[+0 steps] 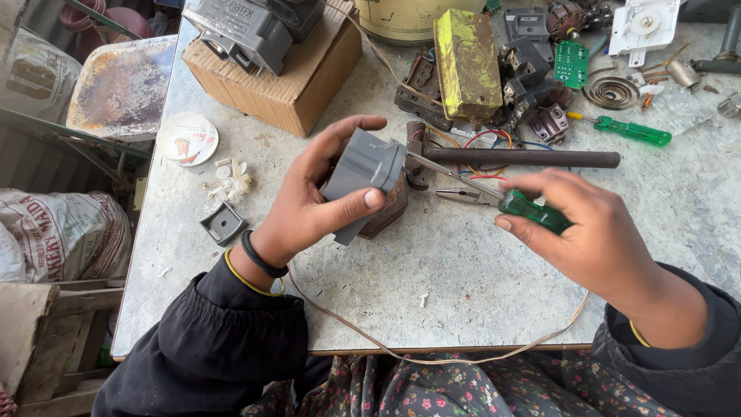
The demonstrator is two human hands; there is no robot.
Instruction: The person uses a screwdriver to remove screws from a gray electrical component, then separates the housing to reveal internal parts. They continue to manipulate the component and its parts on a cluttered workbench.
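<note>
Held part: grey plastic box-shaped casing (364,166) with a brown block under it, lifted just above the pale speckled metal table (432,278), near its middle.
Look of part: smooth matte grey faces, squared corners, tilted with one corner pointing down; the brown underside shows at the lower right edge.
Left hand (309,202): clamped on the grey casing, thumb across the near face, fingers curled over the top.
Right hand (583,224): closed around a green translucent-handled screwdriver (532,211), its thin metal shaft reaching left to the casing's right side.
Behind the casing: dark brown metal rod (521,158) lying flat, with red, blue and orange wires beneath it.
Further back: yellow-painted rectangular block (467,62), brown cardboard box (282,77), second green screwdriver (631,130).
Left of the hand: small white plastic bits (230,179) and a grey square bracket (224,223).
</note>
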